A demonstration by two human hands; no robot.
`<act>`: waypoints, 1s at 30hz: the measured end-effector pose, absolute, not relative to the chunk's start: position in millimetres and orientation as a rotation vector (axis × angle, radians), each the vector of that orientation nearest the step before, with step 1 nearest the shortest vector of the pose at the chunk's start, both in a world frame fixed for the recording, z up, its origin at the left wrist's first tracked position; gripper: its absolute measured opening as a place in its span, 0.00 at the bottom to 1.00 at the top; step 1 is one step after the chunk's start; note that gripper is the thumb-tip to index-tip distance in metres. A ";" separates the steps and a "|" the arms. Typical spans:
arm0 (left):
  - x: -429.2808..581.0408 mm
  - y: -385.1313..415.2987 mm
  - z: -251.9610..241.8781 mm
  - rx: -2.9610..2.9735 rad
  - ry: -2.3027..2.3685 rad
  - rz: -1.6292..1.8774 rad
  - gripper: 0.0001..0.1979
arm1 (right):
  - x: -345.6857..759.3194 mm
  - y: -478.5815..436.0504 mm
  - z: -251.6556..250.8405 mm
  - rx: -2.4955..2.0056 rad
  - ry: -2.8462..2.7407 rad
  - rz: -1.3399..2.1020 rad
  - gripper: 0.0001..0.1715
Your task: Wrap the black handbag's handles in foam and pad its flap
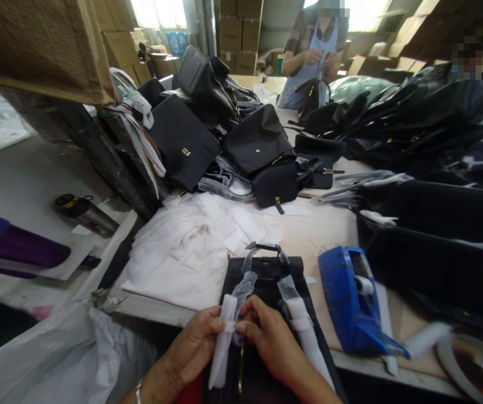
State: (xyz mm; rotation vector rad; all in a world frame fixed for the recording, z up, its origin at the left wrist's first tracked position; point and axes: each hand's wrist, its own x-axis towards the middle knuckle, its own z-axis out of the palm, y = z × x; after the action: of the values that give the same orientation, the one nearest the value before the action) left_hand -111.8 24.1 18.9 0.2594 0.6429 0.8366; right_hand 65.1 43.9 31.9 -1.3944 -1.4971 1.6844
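A black backpack [262, 283] lies at the table's front edge, its top handle [262, 247] covered in clear film. Two of its straps are wrapped in white foam sheet. My left hand [197, 339] grips the left wrapped strap [221, 362], thumb on top. My right hand [268, 334] pinches at the same strap from the other side, where a narrow band goes around the foam; its fingertips hide exactly what they pinch. Beside my right forearm, the other wrapped strap [308, 342] lies on the bag. Below the hands a gold zipper [240, 370] shows.
A blue tape dispenser [342, 303] stands right of the bag, near a tape roll [477, 365]. White foam sheets [182, 247] are piled to the left. Black bags [258, 137] heap behind and at right. A metal post [110, 151] rises at left. A person [317, 56] stands across the table.
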 end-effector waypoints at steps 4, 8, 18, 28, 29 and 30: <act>-112.3 22.8 17.0 0.267 0.656 0.840 0.16 | 63.5 43.5 28.8 -1.470 -1.477 1.671 0.05; -113.5 22.3 16.7 0.288 0.657 0.842 0.16 | 62.3 42.0 26.9 -1.509 -1.458 1.653 0.05; -116.1 22.9 15.2 0.292 0.638 0.841 0.19 | 60.2 40.0 26.3 -1.513 -1.456 1.578 0.04; -120.9 23.5 12.2 0.244 0.639 0.817 0.15 | 56.4 29.9 20.6 -1.560 -1.633 1.256 0.08; -120.8 23.8 12.2 0.238 0.636 0.816 0.15 | 56.1 28.8 19.3 -1.560 -1.638 1.230 0.09; -120.5 24.0 12.1 0.235 0.633 0.818 0.15 | 55.9 28.0 18.3 -1.559 -1.644 1.204 0.09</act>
State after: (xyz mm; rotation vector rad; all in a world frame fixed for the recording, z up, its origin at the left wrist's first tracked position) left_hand -120.5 24.0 12.1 0.2349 0.6332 0.8175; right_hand 55.9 28.0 18.3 -1.5590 -1.6444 1.2043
